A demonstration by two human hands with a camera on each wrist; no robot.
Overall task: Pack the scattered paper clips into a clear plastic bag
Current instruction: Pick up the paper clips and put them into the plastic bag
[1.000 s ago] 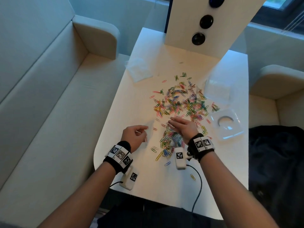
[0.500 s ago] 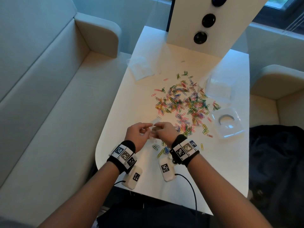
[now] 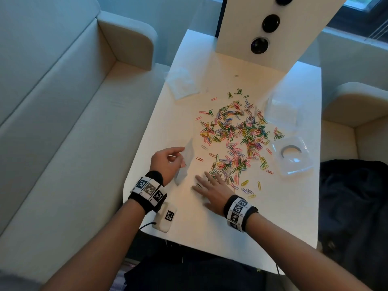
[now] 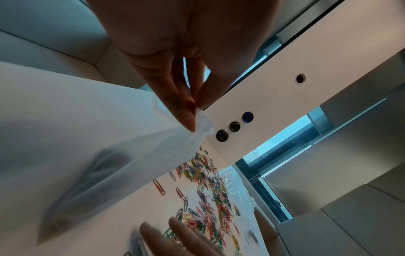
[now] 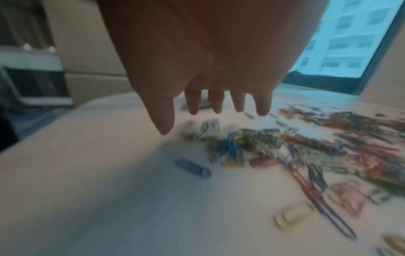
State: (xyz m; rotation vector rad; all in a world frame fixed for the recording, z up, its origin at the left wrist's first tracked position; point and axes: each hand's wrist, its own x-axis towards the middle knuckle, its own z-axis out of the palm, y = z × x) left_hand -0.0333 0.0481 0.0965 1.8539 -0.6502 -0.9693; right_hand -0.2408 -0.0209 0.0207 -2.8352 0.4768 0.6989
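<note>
Head view first: I see the white table (image 3: 220, 227) filling the middle, pale sofa (image 3: 63, 122) to its left, a white upright panel (image 3: 273, 28) with round dark buttons at the far end. Dark cloth (image 3: 352, 196) lies off the right edge. Big scatter of coloured paper clips (image 3: 237, 131) covers the table centre, thickest in the middle, thinning toward my near side. A clear plastic box (image 3: 294, 156) sits right of the scatter, a crumpled clear sheet (image 3: 182, 82) at the far left part of the table.

My left hand (image 3: 165, 162) is raised just left of the clips, thumb and fingers pinching the top edge of the clear plastic bag (image 3: 184, 162); left wrist view shows the pinch (image 4: 190, 110) plainly, bag (image 4: 98, 147) hanging below with a few dark clip shapes blurred inside.

My right hand (image 3: 212, 190) lies low at the near edge of the pile, fingers straight and spread, tips at the clips; the blurred right wrist view shows the spread fingers (image 5: 217, 104) holding nothing, clips (image 5: 285, 147) just beneath.
</note>
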